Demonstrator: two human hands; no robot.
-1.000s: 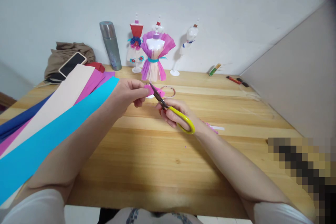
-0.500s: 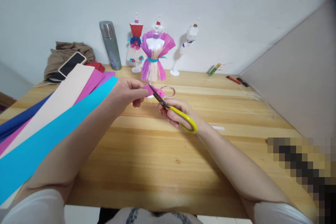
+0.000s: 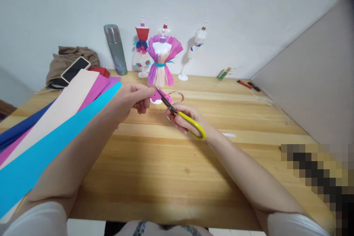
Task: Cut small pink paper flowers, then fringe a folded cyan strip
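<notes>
My right hand [image 3: 184,116] grips a pair of scissors [image 3: 190,123] with yellow handles and dark blades. The blades look closed and point up and left. At their tip is my left hand [image 3: 139,96], thumb and index finger pinched together; whatever lies between them is hidden. Bright pink crepe paper pieces [image 3: 167,97] show just behind the blades, partly over the white base of a stand. Above them stands a small white dress form [image 3: 162,48] in a purple, pink and cream paper dress with a blue belt.
Long strips of blue [image 3: 63,136] and cream paper [image 3: 81,81] lie along my left forearm. Behind are a phone [image 3: 76,69], a steel flask [image 3: 115,49], a red-topped dress form [image 3: 142,35] and another white form [image 3: 200,37]. A tape roll [image 3: 179,94] and a glue stick [image 3: 224,73] lie rightward.
My left fingers have shifted slightly up and left, and the pink paper that showed at their tips now shows behind and below them. The scissors have hardly moved.
</notes>
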